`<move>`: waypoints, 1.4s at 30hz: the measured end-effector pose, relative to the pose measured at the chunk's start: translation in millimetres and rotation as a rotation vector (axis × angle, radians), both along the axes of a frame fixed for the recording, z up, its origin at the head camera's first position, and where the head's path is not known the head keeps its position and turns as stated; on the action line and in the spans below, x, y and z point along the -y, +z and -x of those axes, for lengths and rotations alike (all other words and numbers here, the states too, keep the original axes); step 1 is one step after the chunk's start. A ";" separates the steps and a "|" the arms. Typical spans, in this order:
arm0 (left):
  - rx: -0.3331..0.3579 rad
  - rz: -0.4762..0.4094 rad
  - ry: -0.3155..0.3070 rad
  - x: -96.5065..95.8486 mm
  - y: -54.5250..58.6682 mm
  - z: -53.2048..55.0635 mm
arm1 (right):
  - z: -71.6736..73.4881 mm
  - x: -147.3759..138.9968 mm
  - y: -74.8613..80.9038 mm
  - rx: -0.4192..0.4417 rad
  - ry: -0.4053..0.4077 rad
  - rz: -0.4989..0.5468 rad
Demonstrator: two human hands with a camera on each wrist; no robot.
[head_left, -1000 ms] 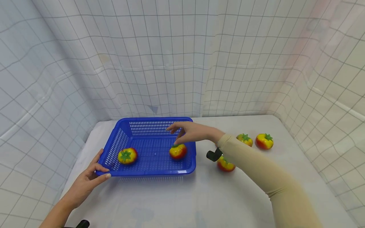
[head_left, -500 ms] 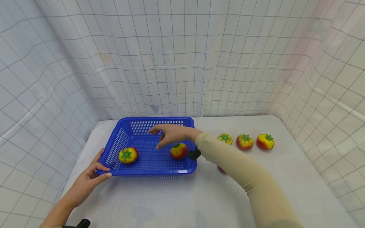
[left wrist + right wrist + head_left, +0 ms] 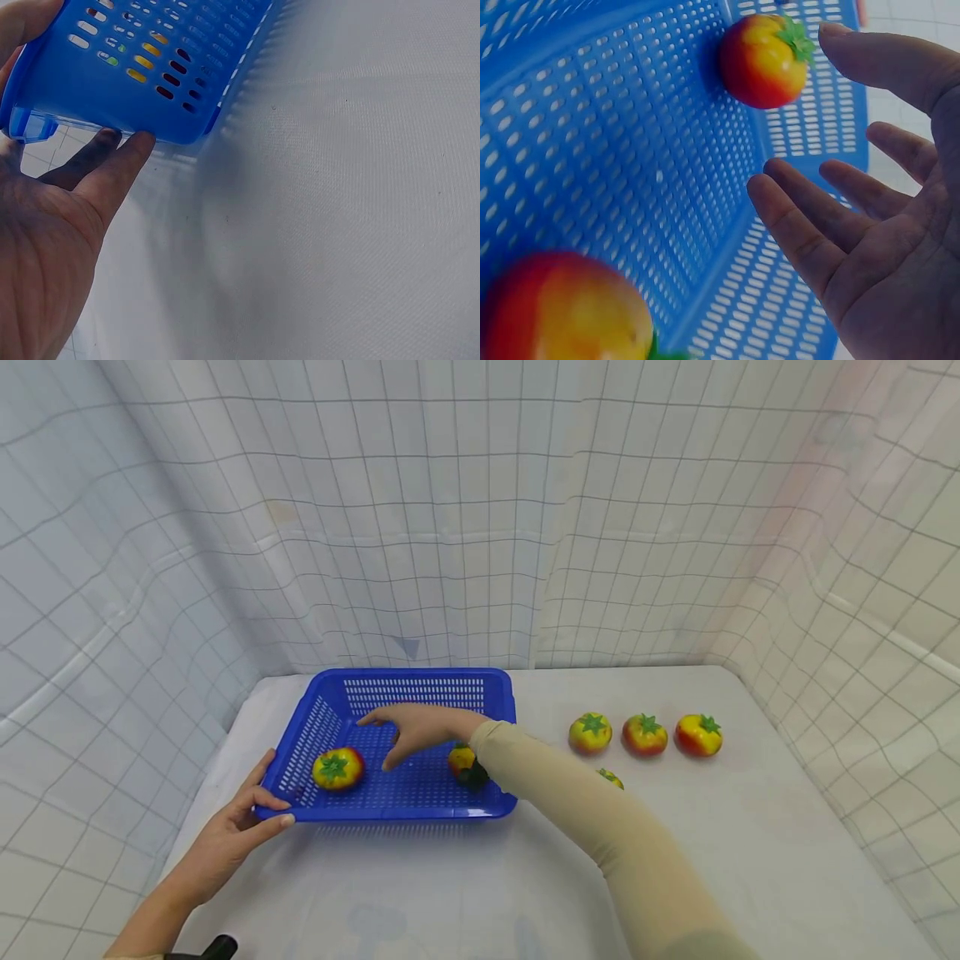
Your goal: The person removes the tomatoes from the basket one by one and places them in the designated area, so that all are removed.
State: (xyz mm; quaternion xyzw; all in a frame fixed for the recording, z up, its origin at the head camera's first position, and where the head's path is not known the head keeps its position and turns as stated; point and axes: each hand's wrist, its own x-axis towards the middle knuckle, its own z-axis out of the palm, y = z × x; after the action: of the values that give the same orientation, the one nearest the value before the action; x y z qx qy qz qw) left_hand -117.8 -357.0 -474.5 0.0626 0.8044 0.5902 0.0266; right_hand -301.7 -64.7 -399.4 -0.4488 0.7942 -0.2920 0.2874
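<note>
My left hand (image 3: 225, 843) grips the near left corner of a blue plastic basket (image 3: 405, 815); in the left wrist view its fingers lie along the basket's slotted wall. Inside sit two red and yellow tomatoes with green leafy tops, one on the left (image 3: 339, 768) and one on the right (image 3: 459, 758). My right hand (image 3: 423, 727) reaches in over the middle of the basket, fingers spread and holding nothing. In the right wrist view the left tomato (image 3: 765, 64) lies beyond the thumb, and the right one (image 3: 570, 311) is close to the camera. The sleeve partly hides the right tomato.
Right of the basket on the white table (image 3: 750, 827), three tomatoes stand in a row: one nearest the basket (image 3: 590, 732), a middle one (image 3: 644, 735) and a far right one (image 3: 698, 735). Another tomato (image 3: 612, 778) is mostly behind the right sleeve. Checked curtains (image 3: 480, 527) surround the table.
My right hand has moved left from above the right tomato to the middle of the basket, nearer the left tomato, with its fingers spreading. The left hand stays on the corner.
</note>
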 end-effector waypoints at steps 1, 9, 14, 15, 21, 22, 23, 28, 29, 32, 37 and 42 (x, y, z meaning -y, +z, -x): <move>0.000 0.002 0.000 0.0 0.3 0.1 | -0.5 3.9 -1.7 -0.002 0.001 -0.003; -0.002 0.015 0.002 0.6 1.1 -0.8 | -7.4 32.4 -9.1 -0.023 -0.015 -0.038; -0.005 0.011 -0.002 1.4 1.7 -1.2 | -9.3 43.5 -12.0 -0.010 -0.043 -0.062; -0.005 0.010 -0.002 1.5 1.6 -1.2 | -9.1 45.5 -13.0 -0.007 -0.049 -0.066; 0.000 0.002 -0.002 1.7 0.6 -1.4 | -7.7 54.4 -20.4 0.003 -0.063 -0.083; 0.000 0.002 -0.003 1.8 0.5 -1.5 | -7.7 55.6 -21.5 0.006 -0.060 -0.083; 0.000 0.003 -0.002 1.7 0.4 -1.6 | -7.8 56.7 -22.5 0.010 -0.058 -0.084; -0.005 -0.002 -0.004 1.3 1.5 -1.4 | -8.0 62.6 -27.0 0.014 -0.048 -0.093; -0.007 -0.004 -0.006 1.0 1.8 -1.4 | -8.2 63.6 -27.8 0.012 -0.044 -0.097; -0.012 -0.008 -0.008 -0.1 2.9 -1.7 | -8.9 66.1 -28.8 0.012 -0.036 -0.106; -0.021 -0.011 -0.010 -1.4 3.4 -3.0 | -9.5 68.7 -29.4 0.021 -0.044 -0.122; -0.018 -0.005 -0.010 -0.4 2.4 -2.4 | -9.7 69.9 -29.2 0.036 -0.057 -0.146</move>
State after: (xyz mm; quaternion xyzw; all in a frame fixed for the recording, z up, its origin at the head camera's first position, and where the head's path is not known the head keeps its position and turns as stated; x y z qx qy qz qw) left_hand -115.5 -356.7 -472.1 0.0722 0.8027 0.5916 0.0221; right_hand -292.0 -134.6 -428.7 -0.3986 0.8204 -0.2493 0.3253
